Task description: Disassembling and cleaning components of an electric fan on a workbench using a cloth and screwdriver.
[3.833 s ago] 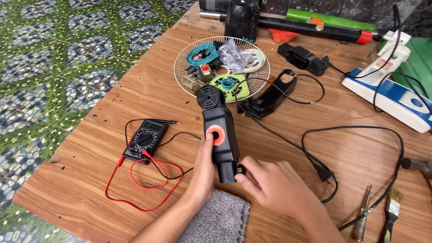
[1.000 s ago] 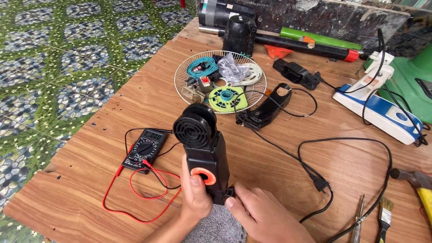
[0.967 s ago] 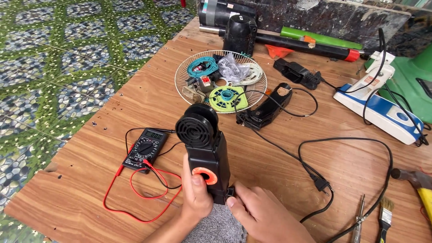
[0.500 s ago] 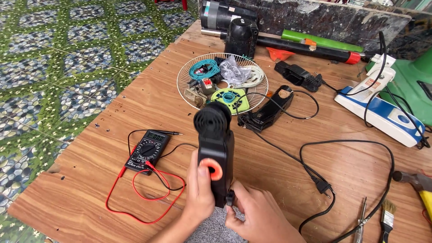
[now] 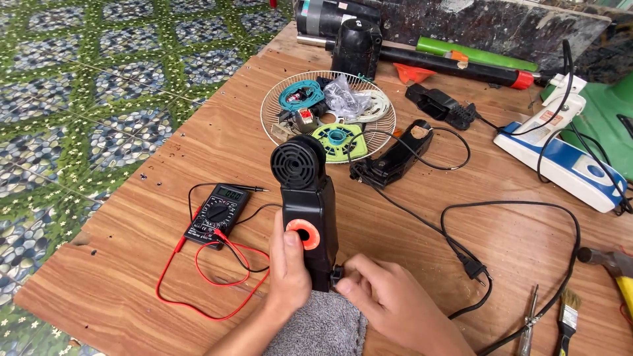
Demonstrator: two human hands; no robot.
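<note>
Left hand: one, (image 5: 290, 277), wrapped round the lower left side of the black device (image 5: 306, 211), thumb pressed just beside its orange ring (image 5: 303, 234).
Right hand: one, (image 5: 386, 300), fingertips pinched on a small black knob (image 5: 337, 277) at the device's lower right edge.
Device: one, black and long, round vented head at the top, tilted up off the wooden table (image 5: 198, 138); its lower end is over a grey towel (image 5: 316, 326) near the front edge.
Orange ring: one, on the device's front face, about halfway down.
Towel: one, grey, under both wrists.
Multimeter: one (image 5: 217, 211), black, flat on the table left of the device, well clear of the left hand.
Probe leads: two, one red (image 5: 198, 310) looping toward the front edge, one black (image 5: 237, 260) curling beside it.
Wire basket: one (image 5: 277, 105), round and white, behind the device; it holds a teal coil (image 5: 300, 95), a green disc (image 5: 339, 138), a clear bag (image 5: 346, 99) and small parts I cannot count.
Black housing: one (image 5: 395, 158), just right of the basket.
Power cord: one (image 5: 527, 211), black, looping across the right half; its plug (image 5: 475, 267) lies near the right hand but apart from it.
Iron: one (image 5: 567, 158), white and blue, far right.
Brush: one (image 5: 568, 316), at the lower right.
Screwdriver: one (image 5: 529, 323), just left of the brush.
Hammer: one (image 5: 606, 260), partly cut off at the right edge.
Green tube: one (image 5: 475, 56), at the far back.
</note>
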